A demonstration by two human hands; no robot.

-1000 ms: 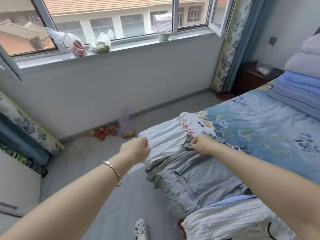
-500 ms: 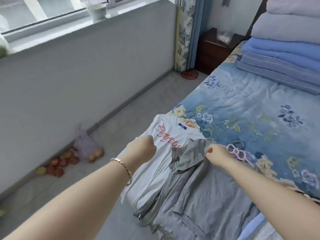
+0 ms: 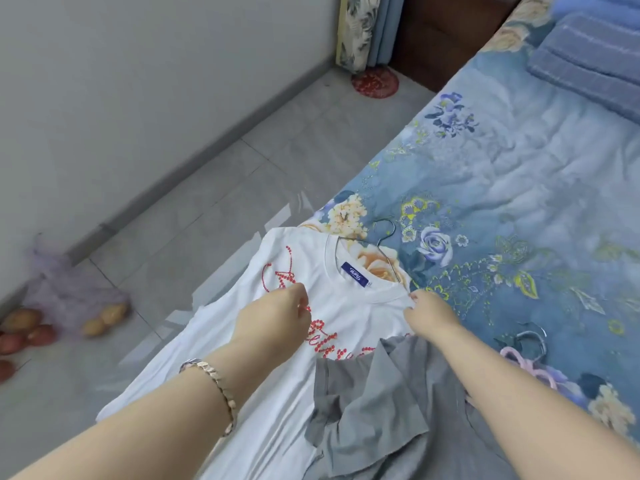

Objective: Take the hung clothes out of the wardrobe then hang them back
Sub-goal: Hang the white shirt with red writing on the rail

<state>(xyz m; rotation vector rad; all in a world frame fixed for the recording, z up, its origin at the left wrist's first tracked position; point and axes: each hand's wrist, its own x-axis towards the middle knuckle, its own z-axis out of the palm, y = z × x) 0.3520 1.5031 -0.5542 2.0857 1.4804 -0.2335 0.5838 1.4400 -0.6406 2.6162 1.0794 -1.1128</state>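
A white T-shirt (image 3: 353, 317) with red beaded lettering lies on the bed's near edge, on a thin metal wire hanger (image 3: 388, 258) whose hook points up the bed. My left hand (image 3: 273, 317) rests curled on the shirt's chest, gripping the fabric. At the shirt's shoulder beside the collar, my right hand (image 3: 429, 313) pinches the cloth. A grey garment (image 3: 374, 403) lies crumpled just below, overlapping the shirt's lower part. Its pink padded hanger (image 3: 523, 358) lies to the right of my right arm.
The flowered blue quilt (image 3: 519, 202) covers the bed, with folded blue blankets (image 3: 588, 57) at the top right. A dark nightstand (image 3: 443, 36) and a curtain (image 3: 363, 29) stand behind. On the tiled floor lie a red round mat (image 3: 375, 84) and a bag of fruit (image 3: 69, 296).
Both hands left the grey garment and moved up onto the white T-shirt. The view has dropped and come closer to the bed edge.
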